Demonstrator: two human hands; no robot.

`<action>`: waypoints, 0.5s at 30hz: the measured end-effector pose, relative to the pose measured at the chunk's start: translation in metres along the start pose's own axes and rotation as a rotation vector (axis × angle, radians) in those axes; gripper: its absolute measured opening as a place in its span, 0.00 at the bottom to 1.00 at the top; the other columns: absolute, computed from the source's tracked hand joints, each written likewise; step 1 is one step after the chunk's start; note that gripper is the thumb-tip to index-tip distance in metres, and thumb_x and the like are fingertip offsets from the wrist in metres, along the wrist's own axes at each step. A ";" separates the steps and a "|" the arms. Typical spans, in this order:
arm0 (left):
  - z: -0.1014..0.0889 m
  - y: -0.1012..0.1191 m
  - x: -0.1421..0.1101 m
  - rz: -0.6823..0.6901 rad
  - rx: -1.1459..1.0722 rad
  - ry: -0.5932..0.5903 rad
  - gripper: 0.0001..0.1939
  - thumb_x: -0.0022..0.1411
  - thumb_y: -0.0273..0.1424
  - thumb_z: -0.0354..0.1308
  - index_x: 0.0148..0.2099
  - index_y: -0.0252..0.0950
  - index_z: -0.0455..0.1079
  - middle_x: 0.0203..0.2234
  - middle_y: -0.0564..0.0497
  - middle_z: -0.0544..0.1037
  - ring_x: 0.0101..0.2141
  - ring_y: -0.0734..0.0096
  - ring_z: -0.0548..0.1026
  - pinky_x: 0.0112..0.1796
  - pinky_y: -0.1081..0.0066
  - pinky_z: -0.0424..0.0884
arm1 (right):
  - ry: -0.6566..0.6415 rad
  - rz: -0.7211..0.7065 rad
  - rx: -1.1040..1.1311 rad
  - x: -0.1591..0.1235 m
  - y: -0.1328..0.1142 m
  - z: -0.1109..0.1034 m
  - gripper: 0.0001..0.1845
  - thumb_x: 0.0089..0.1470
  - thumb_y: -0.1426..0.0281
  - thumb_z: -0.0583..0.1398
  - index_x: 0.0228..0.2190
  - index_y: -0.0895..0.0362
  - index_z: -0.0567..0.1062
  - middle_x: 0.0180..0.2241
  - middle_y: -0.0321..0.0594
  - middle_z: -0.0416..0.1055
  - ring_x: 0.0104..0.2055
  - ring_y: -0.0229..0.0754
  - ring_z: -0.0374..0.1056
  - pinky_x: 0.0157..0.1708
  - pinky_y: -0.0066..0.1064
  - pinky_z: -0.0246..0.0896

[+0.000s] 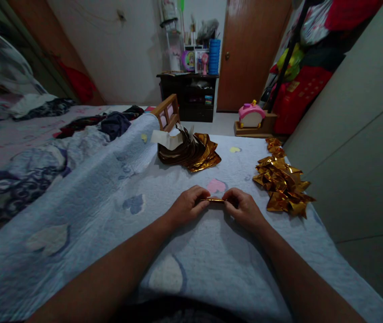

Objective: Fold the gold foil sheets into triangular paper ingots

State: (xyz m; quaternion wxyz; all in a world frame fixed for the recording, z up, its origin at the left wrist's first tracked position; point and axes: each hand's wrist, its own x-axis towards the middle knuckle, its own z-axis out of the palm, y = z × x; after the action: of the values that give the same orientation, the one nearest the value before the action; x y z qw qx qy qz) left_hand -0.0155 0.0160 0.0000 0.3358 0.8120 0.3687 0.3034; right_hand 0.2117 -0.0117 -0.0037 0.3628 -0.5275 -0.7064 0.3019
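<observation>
A narrow strip of gold foil paper [216, 200] is stretched level between my two hands, just above the quilt. My left hand [190, 205] pinches its left end between thumb and fingers. Its right end is pinched the same way by my right hand [243, 209]. Beyond my hands lies a fanned stack of gold foil paper sheets [191, 150], dark on the edges, with a white paper band at its left. To the right of my right hand is a heap of folded gold foil pieces [282, 181] with pointed ends.
A pale blue quilt [110, 242] with heart shapes covers the bed, rising in a ridge on the left. Rumpled clothes [114, 124] lie past that ridge. A grey cabinet [363, 148] borders the right side. A pink toy [251, 115] stands beyond the bed's far edge.
</observation>
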 end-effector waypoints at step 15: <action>0.006 0.001 0.002 0.047 -0.005 0.110 0.07 0.60 0.26 0.61 0.42 0.36 0.73 0.36 0.49 0.75 0.40 0.66 0.73 0.42 0.66 0.68 | 0.066 -0.197 -0.099 -0.002 -0.003 0.002 0.03 0.53 0.75 0.58 0.31 0.56 0.72 0.30 0.38 0.68 0.31 0.40 0.64 0.32 0.31 0.58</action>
State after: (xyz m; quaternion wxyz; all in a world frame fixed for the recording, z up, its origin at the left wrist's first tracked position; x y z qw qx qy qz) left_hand -0.0098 0.0151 -0.0019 0.3099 0.8017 0.3666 0.3562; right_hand 0.2088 -0.0142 -0.0024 0.3873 -0.4828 -0.7564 0.2119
